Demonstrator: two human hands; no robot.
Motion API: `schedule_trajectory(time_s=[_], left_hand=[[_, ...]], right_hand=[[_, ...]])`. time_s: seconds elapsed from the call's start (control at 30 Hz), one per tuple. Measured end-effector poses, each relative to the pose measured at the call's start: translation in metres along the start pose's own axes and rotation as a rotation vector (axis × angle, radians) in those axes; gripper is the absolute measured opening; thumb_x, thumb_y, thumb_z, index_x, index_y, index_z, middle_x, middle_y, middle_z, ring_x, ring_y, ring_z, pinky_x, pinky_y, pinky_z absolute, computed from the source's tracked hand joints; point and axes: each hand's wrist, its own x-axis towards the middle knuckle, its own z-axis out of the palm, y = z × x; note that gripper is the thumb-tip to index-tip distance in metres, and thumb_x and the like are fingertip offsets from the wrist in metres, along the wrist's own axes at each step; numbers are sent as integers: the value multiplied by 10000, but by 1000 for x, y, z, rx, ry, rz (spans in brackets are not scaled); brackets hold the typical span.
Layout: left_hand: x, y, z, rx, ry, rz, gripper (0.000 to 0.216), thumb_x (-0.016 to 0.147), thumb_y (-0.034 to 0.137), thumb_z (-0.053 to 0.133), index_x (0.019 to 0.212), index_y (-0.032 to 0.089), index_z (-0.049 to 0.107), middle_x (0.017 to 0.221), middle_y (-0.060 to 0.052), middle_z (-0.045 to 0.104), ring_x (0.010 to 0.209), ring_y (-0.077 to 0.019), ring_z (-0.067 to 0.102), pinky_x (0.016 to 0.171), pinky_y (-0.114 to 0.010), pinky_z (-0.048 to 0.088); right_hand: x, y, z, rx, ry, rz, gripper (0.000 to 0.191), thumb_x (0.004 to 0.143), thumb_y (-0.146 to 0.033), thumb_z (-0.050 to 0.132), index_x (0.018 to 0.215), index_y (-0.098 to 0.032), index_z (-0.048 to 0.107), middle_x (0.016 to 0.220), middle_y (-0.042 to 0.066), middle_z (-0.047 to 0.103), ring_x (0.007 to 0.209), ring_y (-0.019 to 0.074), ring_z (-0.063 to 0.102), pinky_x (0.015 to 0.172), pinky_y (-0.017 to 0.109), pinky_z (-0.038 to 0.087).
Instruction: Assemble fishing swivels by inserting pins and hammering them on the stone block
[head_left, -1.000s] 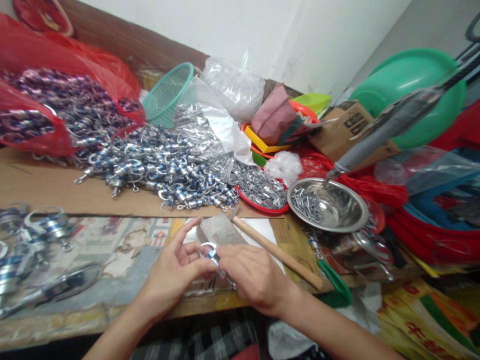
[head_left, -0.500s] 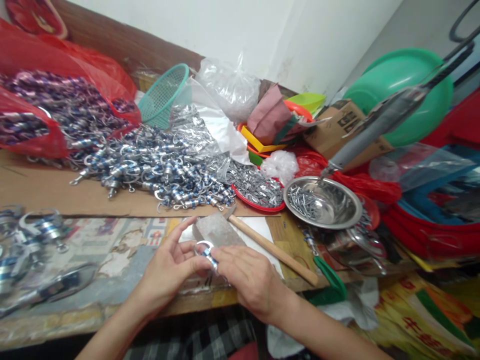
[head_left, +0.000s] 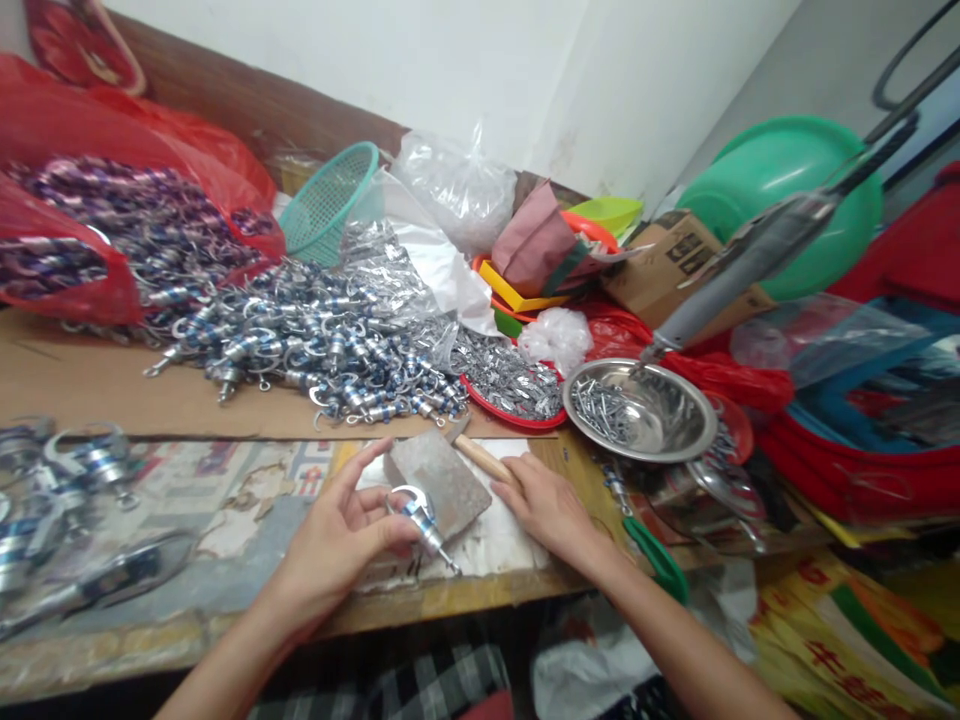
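Left fingers (head_left: 391, 535): pinching one hook (head_left: 424, 518), this side of the block (head_left: 444, 470), liable to twist if held only by its curved end; right fingers (head_left: 527, 480): closed round the hammer (head_left: 480, 458), right of the block, where its head could catch if lifted askew.

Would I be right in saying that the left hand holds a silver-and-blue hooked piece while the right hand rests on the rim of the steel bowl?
Not quite: the right hand is not on the steel bowl but on the wooden hammer handle, as the head view shows. The left hand does hold a silver-and-blue hooked piece.
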Motion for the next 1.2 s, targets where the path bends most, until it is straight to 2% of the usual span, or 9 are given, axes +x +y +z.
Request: schedule_trajectory(time_s=[0.2,0.3,0.37,0.47,0.6,0.73,0.93,1.1,1.2], left_hand=[[0,1,0,-10,-2,10,905,516,118,748,1304,201,311,649,18,653,537,-152,616,511,-252,499],[0,1,0,-6,2,3,904,517,131,757,1301,195,311,637,21,656,525,-142,608,498,-243,500],[0,1,0,-7,8,4,901,515,138,764,1293,197,313,641,21,662,524,-140,609,499,-244,507],[0,1,1,-11,0,16,852,506,132,767,1243,182,343,613,30,660,528,-147,618,500,-249,515],[1,-2,1,-29,20,56,616,489,104,758,1006,186,432,570,49,654,491,-134,613,479,-234,509],[5,-6,-2,-38,-4,60,469,496,96,748,806,202,411,591,41,682,500,-127,627,475,-212,502],[4,-6,-2,-55,-15,42,466,503,80,741,806,205,409,607,29,701,502,-123,632,482,-202,500],[5,-9,-5,-67,-26,15,488,494,85,753,815,210,408,606,36,694,526,-148,646,493,-242,519],[6,-9,-5,-77,-39,18,487,494,83,753,813,212,408,602,46,686,517,-141,639,491,-240,514]], right_hand=[[-2,-19,-6,440,124,79,172,778,-307,536,892,-183,502,847,25,583,780,179,554,685,282,398],[3,-41,-14,611,117,63,219,754,-340,565,903,-196,494,863,12,586,767,163,550,665,264,396],[6,-56,-17,605,56,49,220,751,-348,577,900,-209,495,847,-2,591,743,156,549,634,252,385],[8,-73,-21,480,-7,9,228,733,-338,617,900,-228,507,836,-21,595,736,156,547,612,243,358],[11,-81,-25,386,-36,-81,277,705,-323,666,927,-241,522,813,-39,595,729,148,543,601,231,335],[24,-79,-22,438,-102,-119,329,630,-329,724,905,-230,572,784,-34,597,719,147,543,581,217,335],[36,-78,-12,588,-173,-88,428,540,-273,765,919,-210,575,722,-43,581,625,118,520,504,191,324],[31,-81,-8,642,-131,-94,397,577,-338,748,902,-203,565,682,-42,573,612,119,520,534,206,362],[29,-80,-7,633,-102,-112,412,598,-378,731,938,-213,566,727,-31,588,658,133,538,591,229,396]])
